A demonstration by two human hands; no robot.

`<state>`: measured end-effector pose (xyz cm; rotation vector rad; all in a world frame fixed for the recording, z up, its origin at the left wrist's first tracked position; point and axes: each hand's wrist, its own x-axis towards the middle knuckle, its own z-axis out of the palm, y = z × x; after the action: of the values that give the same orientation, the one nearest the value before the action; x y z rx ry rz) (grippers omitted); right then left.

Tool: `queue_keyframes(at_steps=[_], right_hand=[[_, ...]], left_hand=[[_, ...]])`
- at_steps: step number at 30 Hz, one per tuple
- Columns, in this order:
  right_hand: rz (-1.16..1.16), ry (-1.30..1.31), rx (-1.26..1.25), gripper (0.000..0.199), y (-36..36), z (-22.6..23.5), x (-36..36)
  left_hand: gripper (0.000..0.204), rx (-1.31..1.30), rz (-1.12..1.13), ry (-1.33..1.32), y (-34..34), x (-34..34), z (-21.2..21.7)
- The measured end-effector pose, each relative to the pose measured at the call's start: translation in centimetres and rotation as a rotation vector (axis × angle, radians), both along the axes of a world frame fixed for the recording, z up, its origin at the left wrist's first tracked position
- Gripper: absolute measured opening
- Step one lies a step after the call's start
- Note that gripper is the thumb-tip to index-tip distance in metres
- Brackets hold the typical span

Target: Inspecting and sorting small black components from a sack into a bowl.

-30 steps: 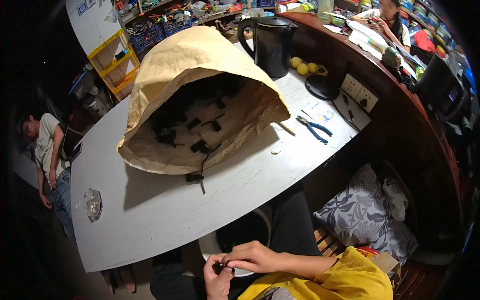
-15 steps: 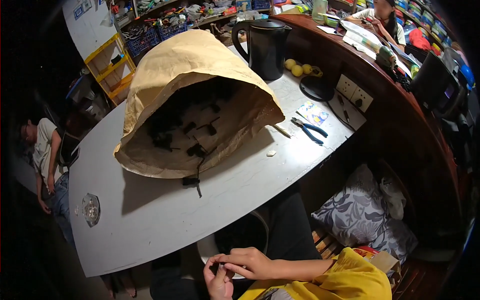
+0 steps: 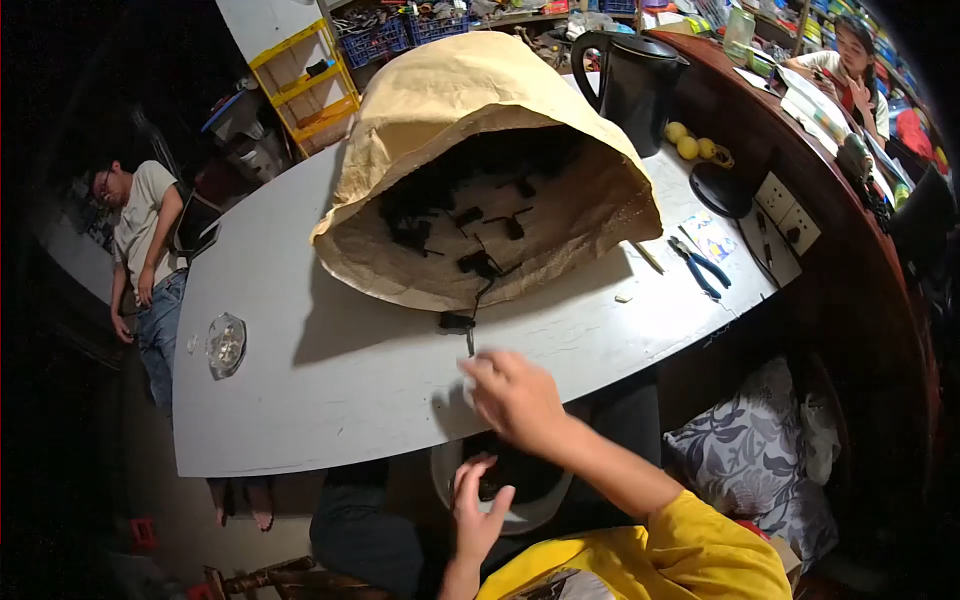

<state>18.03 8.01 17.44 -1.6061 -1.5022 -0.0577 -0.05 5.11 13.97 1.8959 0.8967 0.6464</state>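
Note:
A big brown paper sack (image 3: 440, 85) lies on its side on the table, its mouth facing me. Inside are several small black parts with thin stems or wires (image 3: 510, 226), too dark to name. One such black part (image 3: 457, 322) hangs at the sack's lower lip, its thin tail on the table. Just short of that tail is my right hand (image 3: 515, 400), fingers stretched forward and slightly blurred, with nothing seen in them. Lower down, my left hand (image 3: 480, 510) is open, thumb and fingers apart, above a pale bucket (image 3: 530, 520) with dark contents.
Right of the sack are blue-handled pliers (image 3: 702, 268), a black kettle (image 3: 635, 95), yellow balls (image 3: 688, 146) and a socket panel (image 3: 785, 215). A glass ashtray (image 3: 226, 345) sits at left. One person (image 3: 145, 230) stands far left; another (image 3: 855, 75) is behind the counter.
My hands, together half a second ago, have parted. The right has reached forward over the table edge toward the black part; the left has opened. The whole view has shifted.

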Motion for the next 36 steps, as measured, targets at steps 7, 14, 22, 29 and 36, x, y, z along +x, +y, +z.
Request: queue_keyframes(at_steps=[7,14,22,29,36], right_hand=[[-0.162,-0.185,-0.145,0.013,4.9,-2.3,2.2],[0.519,0.448,-0.268,0.02,-2.4,0.3,-0.3],[0.492,1.145,-0.37,0.022,-7.6,-1.0,-4.2],[0.396,1.023,-0.108,0.017,-7.9,-0.6,-5.3],[0.142,0.717,-0.177,0.012,-8.3,-0.9,-5.7]], left_hand=[[0.033,-0.093,0.045,-0.058,-1.0,-0.4,0.2],[0.042,-0.093,0.154,-0.23,0.2,-0.9,1.7],[0.02,0.102,0.005,-0.196,-0.1,-0.5,3.0],[0.025,0.054,0.023,-0.26,-0.9,-0.9,2.3],[0.016,-0.246,-0.004,-0.301,-2.3,-0.4,2.5]])
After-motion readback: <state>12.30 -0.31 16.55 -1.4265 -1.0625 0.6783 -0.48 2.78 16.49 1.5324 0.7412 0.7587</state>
